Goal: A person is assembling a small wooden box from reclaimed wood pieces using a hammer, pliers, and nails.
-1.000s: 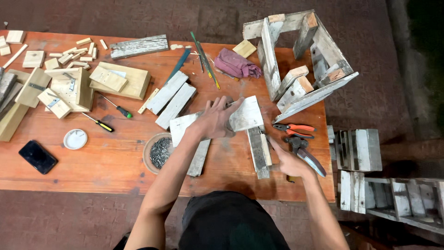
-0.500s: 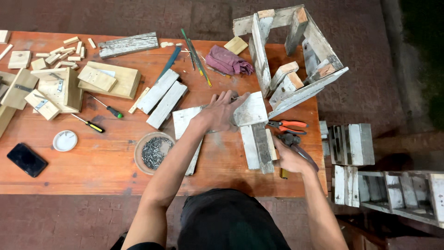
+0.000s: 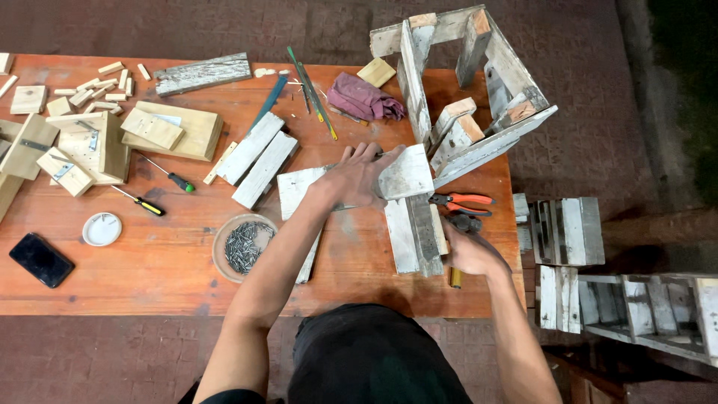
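Observation:
My left hand [image 3: 357, 178] presses flat on a whitewashed plank [image 3: 407, 173] that lies across other pale planks [image 3: 415, 236] near the table's right end. My right hand [image 3: 470, 253] is closed around the handle of a hammer [image 3: 464, 223]. Its dark head points toward the planks and its yellowish butt sticks out below my fist. Orange-handled pliers [image 3: 462, 200] lie just above the right hand. A rough wooden crate frame [image 3: 479, 90] stands tilted at the far right corner, touching the plank.
On the orange table [image 3: 149, 277] are a round dish of nails [image 3: 243, 247], two screwdrivers [image 3: 161, 173], loose planks [image 3: 258, 158], wood blocks [image 3: 82, 146], a white lid [image 3: 102, 229], a black phone [image 3: 41, 259] and a purple rag [image 3: 363, 97]. Small crates [image 3: 568, 232] sit on the floor at right.
My left hand stays on the plank. The hammer head has swung from pointing right to pointing up toward the planks. The view has shifted slightly.

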